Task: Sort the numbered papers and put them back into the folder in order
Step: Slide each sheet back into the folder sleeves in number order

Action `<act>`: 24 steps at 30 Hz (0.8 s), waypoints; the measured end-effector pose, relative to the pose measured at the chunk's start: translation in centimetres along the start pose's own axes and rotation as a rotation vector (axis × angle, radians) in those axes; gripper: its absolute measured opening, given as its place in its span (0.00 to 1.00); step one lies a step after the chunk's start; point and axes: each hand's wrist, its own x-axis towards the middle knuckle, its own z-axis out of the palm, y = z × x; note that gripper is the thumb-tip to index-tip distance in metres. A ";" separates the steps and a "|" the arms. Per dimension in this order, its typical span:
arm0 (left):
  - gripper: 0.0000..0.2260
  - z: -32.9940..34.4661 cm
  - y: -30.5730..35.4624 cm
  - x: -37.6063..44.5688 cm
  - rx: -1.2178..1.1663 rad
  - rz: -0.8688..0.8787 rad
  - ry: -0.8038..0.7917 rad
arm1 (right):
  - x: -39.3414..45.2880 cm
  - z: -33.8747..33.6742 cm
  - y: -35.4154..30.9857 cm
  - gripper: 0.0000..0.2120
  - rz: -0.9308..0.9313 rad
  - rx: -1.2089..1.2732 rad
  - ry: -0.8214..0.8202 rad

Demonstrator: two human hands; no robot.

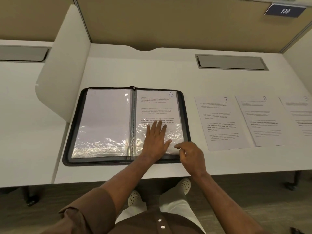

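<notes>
A black zip folder (74, 132) lies open on the white desk with clear plastic sleeves. Its right sleeve holds the paper numbered 6 (157, 105); the left sleeve (104, 119) shows a blank sheet back. My left hand (156, 139) lies flat, fingers straight, pressing on the lower part of the right sleeve. My right hand (189, 157) is at the sleeve's lower right corner with fingers loosely curled and the forefinger touching the plastic edge. To the right of the folder lie paper 7 (221, 122), paper 8 (263, 120) and paper 9 (298, 115), side by side.
A white divider panel (62, 68) stands left of the folder. A grey cable hatch (231, 62) sits at the back right of the desk (152, 68). Tan partition walls close the back, with a sign reading 139 (285, 10). The desk's front edge runs just below the folder.
</notes>
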 end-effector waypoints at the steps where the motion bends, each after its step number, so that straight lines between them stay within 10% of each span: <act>1: 0.33 0.0 0.6 0.4 0.001 -0.005 -0.011 | 0.8 -0.1 0.4 0.10 0.010 0.001 0.006; 16: 0.40 3.0 4.4 2.7 0.122 -0.171 -0.012 | 10.8 -0.5 7.2 0.07 -0.045 0.072 -0.065; 24: 0.24 3.2 4.3 3.7 0.098 -0.157 0.147 | 11.3 1.1 9.5 0.22 -0.205 0.049 -0.193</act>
